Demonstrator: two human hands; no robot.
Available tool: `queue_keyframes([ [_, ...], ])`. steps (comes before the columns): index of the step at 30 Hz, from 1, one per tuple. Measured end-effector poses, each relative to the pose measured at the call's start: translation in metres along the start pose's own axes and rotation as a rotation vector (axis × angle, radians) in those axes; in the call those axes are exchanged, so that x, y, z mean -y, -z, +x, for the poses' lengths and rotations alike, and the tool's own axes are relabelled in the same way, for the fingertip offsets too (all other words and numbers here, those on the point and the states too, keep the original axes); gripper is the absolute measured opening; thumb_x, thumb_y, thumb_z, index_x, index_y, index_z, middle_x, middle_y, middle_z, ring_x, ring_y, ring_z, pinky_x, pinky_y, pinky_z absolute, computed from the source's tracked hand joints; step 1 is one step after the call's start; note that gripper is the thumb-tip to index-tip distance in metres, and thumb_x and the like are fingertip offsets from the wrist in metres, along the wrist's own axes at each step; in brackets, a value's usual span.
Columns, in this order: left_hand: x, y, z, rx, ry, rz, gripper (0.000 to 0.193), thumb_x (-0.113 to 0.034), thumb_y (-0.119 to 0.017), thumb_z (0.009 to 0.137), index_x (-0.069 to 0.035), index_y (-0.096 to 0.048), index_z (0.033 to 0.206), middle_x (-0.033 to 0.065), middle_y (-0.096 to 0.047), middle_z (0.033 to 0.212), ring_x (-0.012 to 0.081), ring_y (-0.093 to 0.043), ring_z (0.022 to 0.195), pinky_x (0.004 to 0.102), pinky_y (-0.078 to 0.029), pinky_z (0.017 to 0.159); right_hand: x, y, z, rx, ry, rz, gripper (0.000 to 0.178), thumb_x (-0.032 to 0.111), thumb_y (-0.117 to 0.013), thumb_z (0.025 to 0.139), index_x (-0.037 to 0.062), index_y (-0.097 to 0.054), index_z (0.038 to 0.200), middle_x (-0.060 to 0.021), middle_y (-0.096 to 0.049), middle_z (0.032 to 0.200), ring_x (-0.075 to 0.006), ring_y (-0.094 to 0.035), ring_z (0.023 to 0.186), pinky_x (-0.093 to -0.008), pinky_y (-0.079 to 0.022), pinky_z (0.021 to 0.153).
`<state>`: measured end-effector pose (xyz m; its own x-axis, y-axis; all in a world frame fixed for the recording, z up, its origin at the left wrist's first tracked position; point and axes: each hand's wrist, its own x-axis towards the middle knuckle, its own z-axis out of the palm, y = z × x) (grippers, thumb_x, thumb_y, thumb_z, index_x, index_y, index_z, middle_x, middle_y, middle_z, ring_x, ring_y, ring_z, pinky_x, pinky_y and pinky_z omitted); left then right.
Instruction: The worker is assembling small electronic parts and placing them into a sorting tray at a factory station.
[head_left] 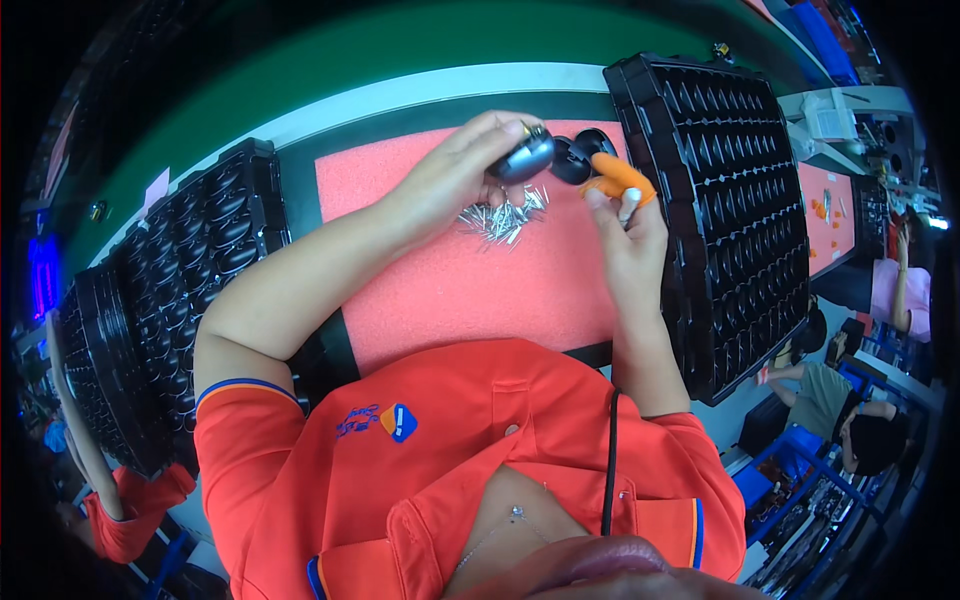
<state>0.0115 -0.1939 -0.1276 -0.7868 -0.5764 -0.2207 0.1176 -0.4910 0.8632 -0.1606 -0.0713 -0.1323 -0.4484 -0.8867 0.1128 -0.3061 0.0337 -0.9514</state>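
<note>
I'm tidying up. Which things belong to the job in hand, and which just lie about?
Job, apparently: dark rounded part in left hand; metal pins; orange finger covers; pink mat; flanking black trays.

Lying about, perhaps: pink sheet at far left; plastic bag at far right.

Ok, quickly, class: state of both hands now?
Left hand: holding a shiny black rounded object.
Right hand: fingers curled, orange finger covers on; what it grips cannot be told.

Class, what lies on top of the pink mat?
A heap of thin metal pins and, farther right, black rounded pieces. The left hand and forearm hide part of the mat, so anything beneath them cannot be seen.
</note>
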Motion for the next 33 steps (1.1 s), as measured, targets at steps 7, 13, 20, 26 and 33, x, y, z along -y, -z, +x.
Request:
queue_keyframes([
  [7, 0.019, -0.006, -0.004, 0.110, -0.183, 0.363, 0.049, -0.017, -0.063, 0.089, -0.012, -0.041, 0.132, 0.0050, -0.055, 0.093, 0.0068, -0.052, 0.073, 0.0223, -0.045, 0.062, 0.028, -0.001, 0.007, 0.021, -0.084, 0.296, 0.023, 0.011, -0.067, 0.086, 0.0023, -0.065, 0.107, 0.0001, -0.059, 0.087, -0.0038, -0.046, 0.073, -0.0183, -0.039, 0.068],
  [13, 0.004, -0.013, -0.010, 0.119, -0.054, 0.313, 0.051, -0.012, -0.067, 0.086, -0.011, -0.042, 0.131, 0.0044, -0.054, 0.098, 0.0071, -0.053, 0.072, 0.0210, -0.046, 0.058, 0.024, -0.003, 0.005, 0.043, 0.350, -0.225, 0.014, 0.006, -0.069, 0.081, 0.0040, -0.068, 0.094, -0.0040, -0.054, 0.090, -0.0111, -0.049, 0.077, -0.0233, -0.040, 0.067],
  [20, 0.010, -0.011, -0.008, 0.131, -0.143, 0.256, 0.050, -0.009, -0.066, 0.086, -0.009, -0.043, 0.130, 0.0039, -0.053, 0.103, 0.0064, -0.052, 0.071, 0.0211, -0.046, 0.058, 0.024, -0.003, 0.006, 0.098, 0.328, -0.169, 0.017, 0.006, -0.069, 0.082, 0.0019, -0.068, 0.098, -0.0051, -0.055, 0.089, -0.0135, -0.051, 0.077, -0.0230, -0.041, 0.068],
  [26, 0.008, -0.012, -0.009, 0.140, -0.145, 0.186, 0.052, -0.006, -0.067, 0.084, -0.007, -0.043, 0.131, 0.0035, -0.054, 0.106, 0.0072, -0.052, 0.074, 0.0219, -0.047, 0.061, 0.014, -0.013, -0.002, -0.070, 0.467, -0.219, 0.023, 0.004, -0.072, 0.080, 0.0000, -0.068, 0.102, -0.0060, -0.056, 0.093, -0.0138, -0.052, 0.080, -0.0239, -0.041, 0.071],
  [33, 0.016, -0.011, -0.004, 0.126, -0.275, 0.154, 0.052, -0.001, -0.066, 0.084, -0.005, -0.044, 0.130, 0.0045, -0.055, 0.113, 0.0100, -0.055, 0.094, 0.0243, -0.049, 0.078, 0.018, -0.018, -0.008, -0.040, 0.414, -0.072, 0.025, 0.005, -0.070, 0.081, 0.0005, -0.068, 0.106, -0.0085, -0.054, 0.094, -0.0165, -0.053, 0.080, -0.0247, -0.043, 0.068],
])
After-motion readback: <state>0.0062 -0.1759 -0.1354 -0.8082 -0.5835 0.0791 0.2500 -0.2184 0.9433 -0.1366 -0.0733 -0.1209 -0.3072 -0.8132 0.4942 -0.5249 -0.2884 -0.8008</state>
